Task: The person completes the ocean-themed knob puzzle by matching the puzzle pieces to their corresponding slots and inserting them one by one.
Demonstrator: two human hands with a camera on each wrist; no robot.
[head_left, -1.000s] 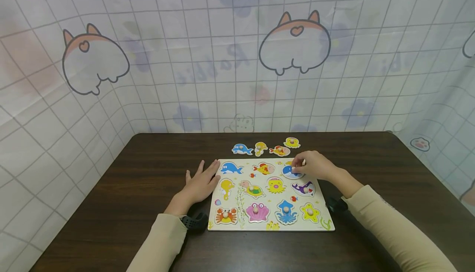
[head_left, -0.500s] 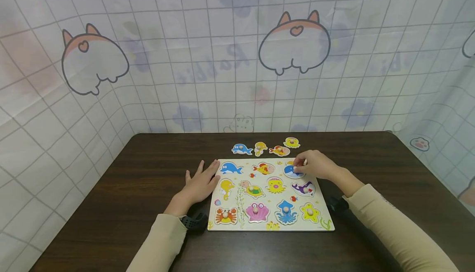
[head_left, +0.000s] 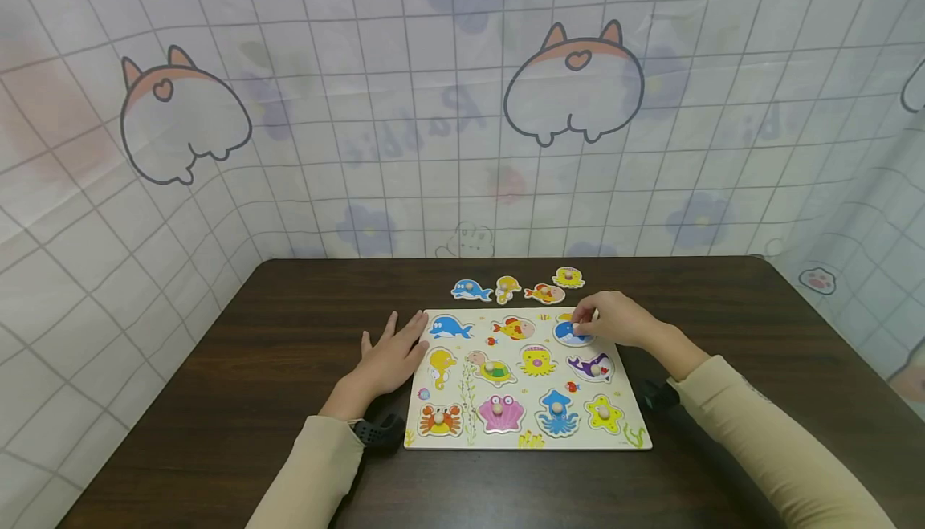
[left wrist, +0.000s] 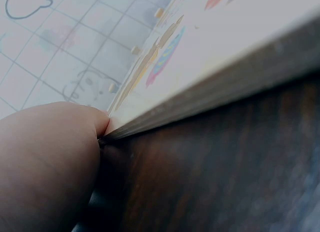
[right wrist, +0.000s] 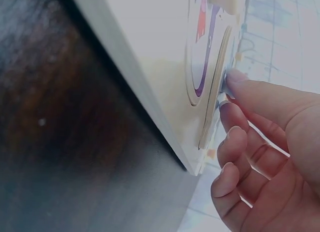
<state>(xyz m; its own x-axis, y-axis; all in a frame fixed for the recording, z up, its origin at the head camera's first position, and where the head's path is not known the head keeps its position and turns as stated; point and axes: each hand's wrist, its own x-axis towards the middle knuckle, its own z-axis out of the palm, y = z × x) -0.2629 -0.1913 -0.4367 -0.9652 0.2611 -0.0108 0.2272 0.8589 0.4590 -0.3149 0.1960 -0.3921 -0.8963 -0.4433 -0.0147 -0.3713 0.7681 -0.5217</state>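
Observation:
A white wooden peg puzzle board [head_left: 462, 392] with sea animals lies on the table. At its upper right corner my right hand [head_left: 617, 322] pinches the knob of a blue whale piece [head_left: 568, 334] between thumb and index finger. In the right wrist view the whale piece [right wrist: 216, 100] is seen edge-on, standing slightly proud of the board; whether it sits in its recess I cannot tell. My left hand [head_left: 386, 360] lies with spread fingers against the board's left edge. The left wrist view shows the thumb touching that edge.
Behind the board lie a blue dolphin piece [head_left: 471, 290], a seahorse piece [head_left: 507, 290], a fish piece [head_left: 545, 294] and an octopus piece [head_left: 568, 277]. Several pieces sit in the board, including a crab [head_left: 441, 420] and a starfish [head_left: 604, 414]. A patterned curtain [head_left: 405, 152] hangs behind the table.
My right hand has shifted very slightly to the right with the whale piece, its fingers still on the knob. The left hand and the loose pieces have stayed put.

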